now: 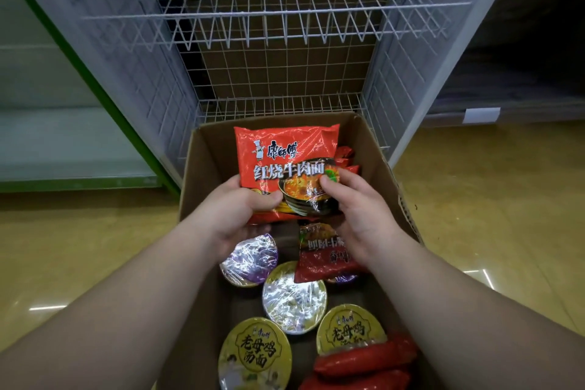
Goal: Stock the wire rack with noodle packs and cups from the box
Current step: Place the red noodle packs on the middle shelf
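Note:
I hold an orange-red noodle pack (286,155) above the open cardboard box (376,155). My left hand (234,215) grips its lower left corner, thumb on the front. My right hand (357,203) pinches its lower right edge. Behind the pack, more red packs (346,157) stand at the box's far end. Below my hands lie a darker red pack (326,258), purple and silver lidded cups (250,258) and yellow lidded cups (254,355). The white wire rack (278,6) stands just beyond the box, its upper shelf and lower shelf (278,104) bare.
Red packs (367,358) lie at the box's near right corner. A green-framed shelving unit (63,142) stands to the left, a dark shelf unit (506,73) to the right. Glossy yellow floor (490,199) surrounds the box.

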`<state>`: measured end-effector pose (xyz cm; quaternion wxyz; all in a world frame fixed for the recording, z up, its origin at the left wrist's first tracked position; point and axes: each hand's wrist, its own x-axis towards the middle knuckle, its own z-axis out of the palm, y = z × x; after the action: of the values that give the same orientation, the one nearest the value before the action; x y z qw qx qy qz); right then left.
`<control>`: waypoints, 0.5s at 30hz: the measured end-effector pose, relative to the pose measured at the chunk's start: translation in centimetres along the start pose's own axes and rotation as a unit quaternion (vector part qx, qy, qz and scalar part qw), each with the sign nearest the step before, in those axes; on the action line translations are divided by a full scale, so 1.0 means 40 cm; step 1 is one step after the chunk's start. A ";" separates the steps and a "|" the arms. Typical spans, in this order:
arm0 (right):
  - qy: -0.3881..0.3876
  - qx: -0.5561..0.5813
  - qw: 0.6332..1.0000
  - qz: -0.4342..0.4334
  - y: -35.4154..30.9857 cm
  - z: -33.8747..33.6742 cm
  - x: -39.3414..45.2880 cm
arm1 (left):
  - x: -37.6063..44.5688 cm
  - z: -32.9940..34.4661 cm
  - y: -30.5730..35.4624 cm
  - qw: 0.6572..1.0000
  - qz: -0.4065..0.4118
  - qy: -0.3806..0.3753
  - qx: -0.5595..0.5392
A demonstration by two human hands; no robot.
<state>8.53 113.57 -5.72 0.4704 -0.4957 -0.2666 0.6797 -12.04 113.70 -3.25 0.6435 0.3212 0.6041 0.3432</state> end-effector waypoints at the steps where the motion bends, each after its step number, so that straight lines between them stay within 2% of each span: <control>1: -0.001 -0.020 1.000 -0.004 0.000 0.000 0.003 | 0.001 0.000 0.000 1.000 0.002 0.005 0.010; 4: 0.015 -0.051 0.999 -0.010 0.000 0.003 0.005 | 0.001 0.015 -0.006 0.999 0.011 0.030 0.009; 8: 0.029 -0.079 0.996 -0.011 0.000 -0.001 0.008 | 0.001 0.042 -0.014 0.992 0.052 0.112 -0.033; 11: 0.034 -0.099 0.994 -0.025 -0.016 0.008 -0.001 | -0.014 0.058 -0.004 0.980 0.103 0.170 -0.029; 15: 0.040 -0.123 0.988 -0.079 -0.079 0.051 -0.027 | -0.060 0.072 0.053 0.958 0.202 0.206 0.002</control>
<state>7.91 114.14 -1.88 0.4687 -0.5539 -0.3675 0.5818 -9.37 112.88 0.03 0.4218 0.3599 0.6470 0.5234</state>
